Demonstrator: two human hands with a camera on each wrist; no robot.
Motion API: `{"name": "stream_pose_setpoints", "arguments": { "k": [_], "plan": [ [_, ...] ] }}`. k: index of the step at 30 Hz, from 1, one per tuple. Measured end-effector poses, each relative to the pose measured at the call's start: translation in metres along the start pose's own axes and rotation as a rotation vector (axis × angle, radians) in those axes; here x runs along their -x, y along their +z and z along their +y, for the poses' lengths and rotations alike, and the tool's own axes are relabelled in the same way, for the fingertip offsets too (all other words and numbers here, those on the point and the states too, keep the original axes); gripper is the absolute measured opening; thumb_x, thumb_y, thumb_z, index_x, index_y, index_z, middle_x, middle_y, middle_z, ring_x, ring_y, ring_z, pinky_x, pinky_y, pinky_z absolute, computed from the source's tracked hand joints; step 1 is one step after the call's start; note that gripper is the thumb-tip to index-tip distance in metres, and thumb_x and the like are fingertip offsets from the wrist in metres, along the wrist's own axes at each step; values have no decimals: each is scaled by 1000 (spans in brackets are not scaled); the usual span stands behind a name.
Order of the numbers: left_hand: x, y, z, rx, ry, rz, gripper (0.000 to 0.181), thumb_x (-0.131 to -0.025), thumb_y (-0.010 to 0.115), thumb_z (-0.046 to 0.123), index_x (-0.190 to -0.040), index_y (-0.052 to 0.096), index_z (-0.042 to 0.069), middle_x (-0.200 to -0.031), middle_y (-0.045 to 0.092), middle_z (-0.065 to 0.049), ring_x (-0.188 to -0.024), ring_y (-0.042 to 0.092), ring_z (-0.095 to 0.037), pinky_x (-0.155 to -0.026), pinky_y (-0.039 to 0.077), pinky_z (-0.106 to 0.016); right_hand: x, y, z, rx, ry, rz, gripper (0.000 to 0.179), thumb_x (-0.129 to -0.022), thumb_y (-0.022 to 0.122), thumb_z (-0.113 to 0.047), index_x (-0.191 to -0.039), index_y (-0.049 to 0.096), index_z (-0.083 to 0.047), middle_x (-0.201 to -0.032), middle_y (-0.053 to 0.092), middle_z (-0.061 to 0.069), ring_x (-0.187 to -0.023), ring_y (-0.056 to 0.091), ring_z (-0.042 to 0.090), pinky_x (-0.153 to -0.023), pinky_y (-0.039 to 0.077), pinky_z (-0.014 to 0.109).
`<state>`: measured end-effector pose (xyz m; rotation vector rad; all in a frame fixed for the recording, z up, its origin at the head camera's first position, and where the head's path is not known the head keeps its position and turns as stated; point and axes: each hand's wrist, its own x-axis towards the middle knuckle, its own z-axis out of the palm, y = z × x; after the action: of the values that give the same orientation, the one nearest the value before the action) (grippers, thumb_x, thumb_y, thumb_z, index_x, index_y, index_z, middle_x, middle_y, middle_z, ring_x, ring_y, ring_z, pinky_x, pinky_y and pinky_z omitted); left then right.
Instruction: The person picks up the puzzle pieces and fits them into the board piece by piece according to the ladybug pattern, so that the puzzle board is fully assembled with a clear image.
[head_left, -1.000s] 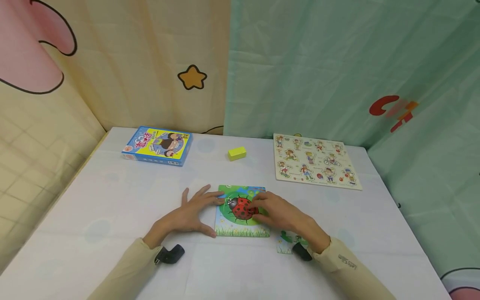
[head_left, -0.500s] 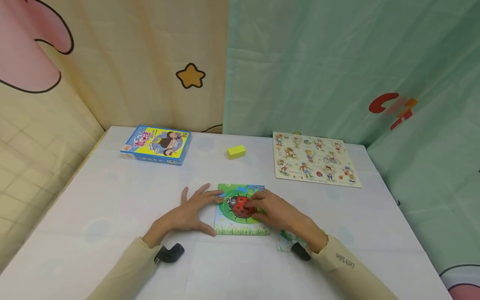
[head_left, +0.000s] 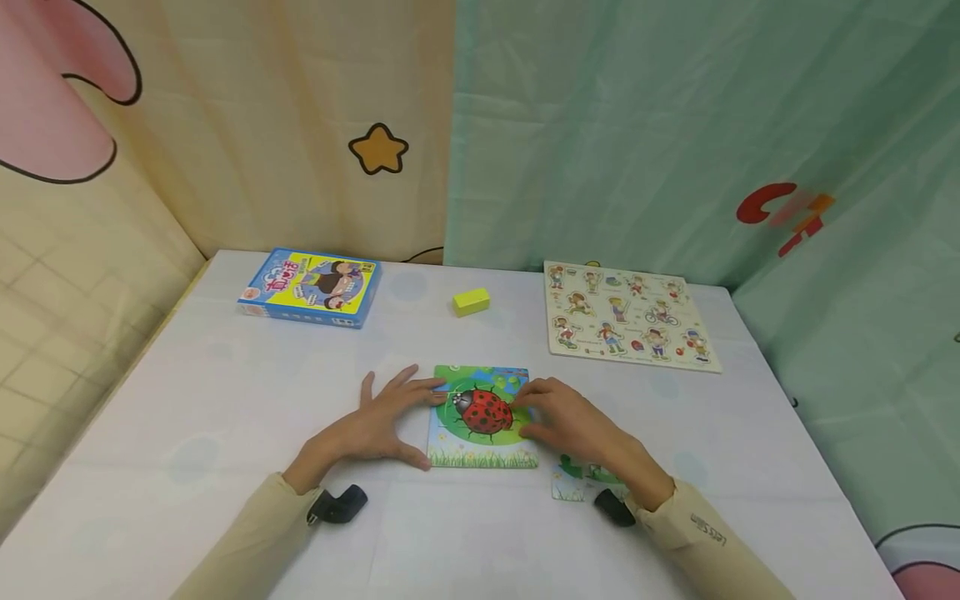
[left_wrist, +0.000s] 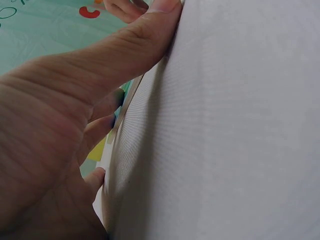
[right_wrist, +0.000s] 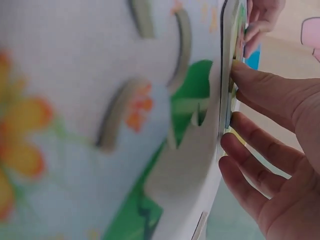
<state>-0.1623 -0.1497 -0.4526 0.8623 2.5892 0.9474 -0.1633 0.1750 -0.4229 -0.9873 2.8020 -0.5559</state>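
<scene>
A square ladybug jigsaw puzzle (head_left: pixel 480 454) lies flat on the white table in the head view, its red ladybug in full sight. My left hand (head_left: pixel 378 425) spreads its fingers along the puzzle's left side, thumb at the lower left corner and fingertips on the upper left edge. Over the right edge, the fingertips of my right hand (head_left: pixel 566 417) touch the board beside the ladybug. In the right wrist view the fingers of that hand (right_wrist: pixel 265 155) are fairly straight, with no separate piece visible between them. Loose puzzle pieces (head_left: pixel 567 483) lie under the right wrist, partly hidden by it.
Toward the back stand a blue and yellow boxed game (head_left: pixel 311 287) on the left and a yellow block (head_left: pixel 471 302) in the middle. A wooden board with several cartoon figures (head_left: pixel 630 317) lies at the back right. Curtains rise behind the table.
My right hand has slid rightward off the ladybug to the puzzle's right edge, uncovering more of the picture. The left hand keeps its place on the left side.
</scene>
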Motion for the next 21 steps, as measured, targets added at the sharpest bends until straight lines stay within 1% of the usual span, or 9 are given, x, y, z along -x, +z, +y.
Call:
{"name": "stream_pose_setpoints", "arguments": {
  "k": [6, 14, 19, 21],
  "plan": [
    [0, -1, 0, 3, 1, -3, 85, -67, 91, 45, -141, 57, 22, -162, 36, 1, -155, 6, -39, -108, -16, -77, 0, 0, -3, 32, -34, 22, 27, -89, 77, -21, -114, 75, -10, -116, 66, 1, -113, 60, 21, -100, 51, 40],
    [0, -1, 0, 1, 2, -6, 85, -67, 91, 45, -141, 56, 22, -162, 36, 1, -155, 6, -39, -108, -16, -77, -2, 3, -6, 50, -17, 1, 31, -89, 77, -21, -118, 74, -11, -101, 63, -3, -97, 56, 15, -88, 52, 34],
    [0, -1, 1, 0, 1, -5, 85, -67, 90, 46, -141, 56, 22, -162, 35, 1, -155, 6, -39, -107, -16, -77, -4, 2, -7, 76, -28, -21, 38, -89, 76, -20, -125, 71, -11, -94, 57, -5, -86, 45, 13, -77, 45, 27],
    [0, -1, 1, 0, -1, -4, 85, -67, 91, 46, -141, 56, 22, -162, 35, 1, -155, 6, -39, -107, -15, -78, -5, 2, -6, 81, -33, -30, 39, -89, 76, -20, -127, 70, -11, -93, 55, -4, -85, 43, 13, -75, 42, 26]
  ]
}}
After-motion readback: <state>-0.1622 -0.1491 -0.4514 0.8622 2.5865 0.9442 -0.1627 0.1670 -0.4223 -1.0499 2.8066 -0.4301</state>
